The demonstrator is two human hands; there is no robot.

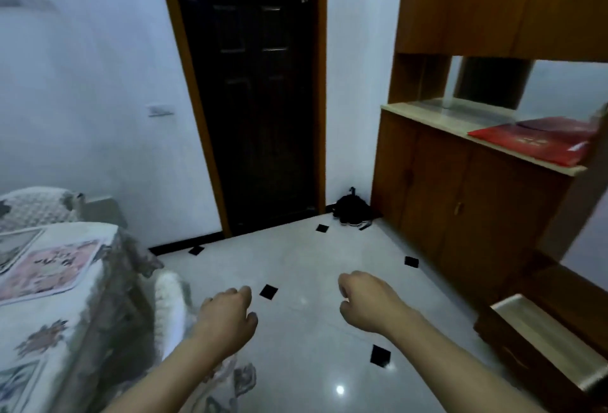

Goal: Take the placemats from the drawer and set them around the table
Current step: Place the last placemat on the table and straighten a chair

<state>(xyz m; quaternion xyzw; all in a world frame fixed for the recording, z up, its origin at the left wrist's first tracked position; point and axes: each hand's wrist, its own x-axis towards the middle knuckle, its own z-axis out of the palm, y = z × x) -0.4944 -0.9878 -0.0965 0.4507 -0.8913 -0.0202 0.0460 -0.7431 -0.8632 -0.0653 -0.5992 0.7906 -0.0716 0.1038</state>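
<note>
At the far left stands the worktop, draped in a flowered cloth whose right edge falls to the floor. A pink placemat lies flat on it near the back corner, and the corner of a second, paler placemat shows beside it at the frame's left edge; a third printed mat shows at the bottom left. Behind the worktop a chair back with a quilted cover rises against the white wall.

The left hand hangs over the floor just right of the cloth's edge, forearm stretched forward from the lower frame, palm down, fingers loosely curled and holding nothing. The right hand is level with it and well apart from it, wrist bent, fingers curled inward in a loose fist that grips nothing.

Between and beyond the hands the pale tiled floor lies open as far as the dark door in its brown frame, marked only by small black squares at the tile corners. A black pair of shoes sits in the corner between the door frame and the wooden cabinet.

The cabinet runs along the right side, its doors closed, with a pale counter ledge carrying a red folder. At the lower right an open drawer juts out into the floor space; its pale inside shows bare where it can be seen, the far end being cut off by the frame.
</note>
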